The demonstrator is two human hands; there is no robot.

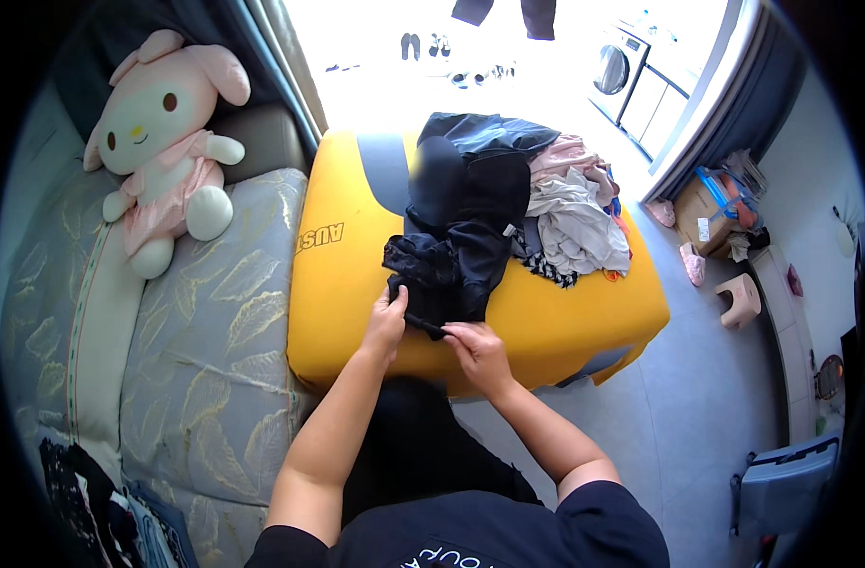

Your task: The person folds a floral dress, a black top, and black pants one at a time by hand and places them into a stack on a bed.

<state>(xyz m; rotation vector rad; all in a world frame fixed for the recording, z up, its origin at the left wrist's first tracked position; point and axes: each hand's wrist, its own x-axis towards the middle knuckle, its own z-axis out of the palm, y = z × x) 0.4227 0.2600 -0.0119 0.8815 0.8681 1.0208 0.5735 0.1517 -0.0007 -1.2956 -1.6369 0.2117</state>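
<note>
The near hem of a black garment (456,251), stretched lengthwise away across the yellow ottoman (347,284) toward a clothes heap (570,213), is pinched by the closed fingers of the left hand (387,317) and the right hand (478,348), equally near.

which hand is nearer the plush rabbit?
Left. The left hand grips the black garment on the side toward the plush rabbit; the right hand holds the garment's edge farther from it.
</note>
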